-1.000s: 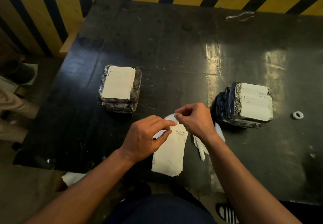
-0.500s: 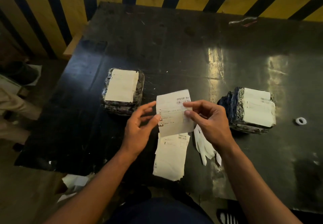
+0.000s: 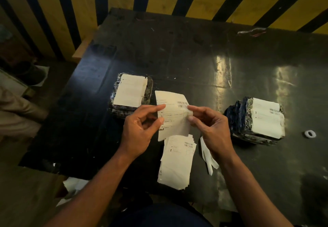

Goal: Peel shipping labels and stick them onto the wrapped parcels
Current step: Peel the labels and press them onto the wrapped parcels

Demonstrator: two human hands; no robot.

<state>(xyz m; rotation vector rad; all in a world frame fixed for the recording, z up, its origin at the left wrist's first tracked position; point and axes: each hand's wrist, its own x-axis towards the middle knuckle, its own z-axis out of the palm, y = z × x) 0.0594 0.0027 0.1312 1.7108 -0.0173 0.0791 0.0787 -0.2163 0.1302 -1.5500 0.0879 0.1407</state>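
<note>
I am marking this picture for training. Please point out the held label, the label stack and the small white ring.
held label (image 3: 173, 102): head view, its printed face between the hands.
label stack (image 3: 175, 164): head view, top sheet's middle.
white ring (image 3: 310, 134): head view, on the band, right of the parcels.

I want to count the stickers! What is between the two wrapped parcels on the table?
In the head view: the label held by both hands, and below it the label stack.

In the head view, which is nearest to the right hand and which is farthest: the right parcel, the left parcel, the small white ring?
From the right hand:
1. Right parcel, just to the hand's right.
2. Left parcel, across on the left, beyond the held label.
3. Small white ring, far right, past the right parcel.
</note>
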